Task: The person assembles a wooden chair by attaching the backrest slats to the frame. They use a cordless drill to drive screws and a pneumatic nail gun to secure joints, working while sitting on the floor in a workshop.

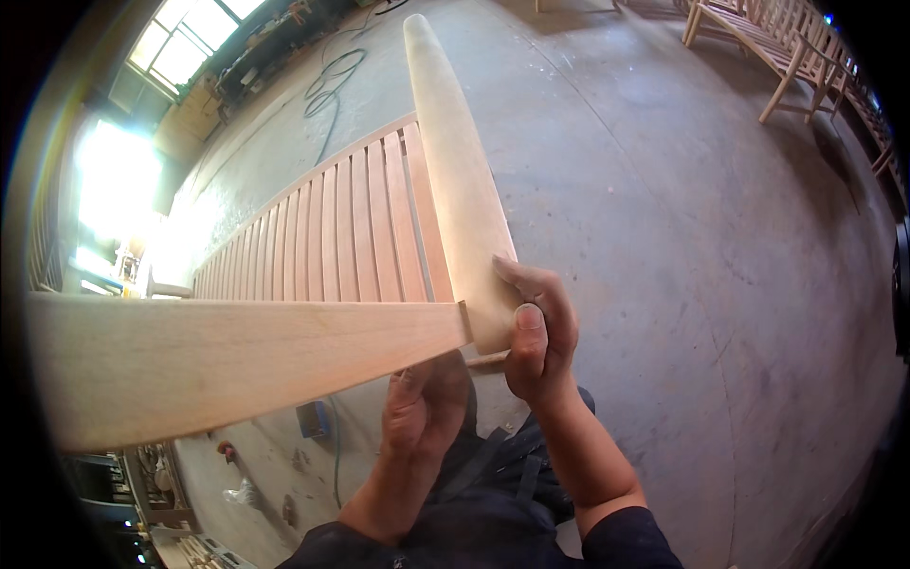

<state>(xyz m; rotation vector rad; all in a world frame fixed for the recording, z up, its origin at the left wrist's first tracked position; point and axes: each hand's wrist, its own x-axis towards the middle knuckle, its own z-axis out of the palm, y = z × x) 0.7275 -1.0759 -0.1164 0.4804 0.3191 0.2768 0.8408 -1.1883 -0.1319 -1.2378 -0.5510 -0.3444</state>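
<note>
A slatted wooden bench [351, 228] stands in front of me, its pale armrest [455, 171] running away from me and a broad wooden rail [237, 356] crossing to the left. My right hand [540, 332] is closed round the near end of the armrest, thumb bent and forefinger along its right edge. Below the joint between rail and armrest is my left hand [422, 408], curled upward against the rail's underside. The rail hides its fingertips and whatever they hold.
More slatted wooden benches [777, 57] stand at the far right. A dark hose [334, 81] lies coiled on the concrete floor [654, 237] beyond the bench. At lower left are a blue box [313, 419] and a clear plastic bag [245, 493]. Bright windows [194, 38] glare at upper left.
</note>
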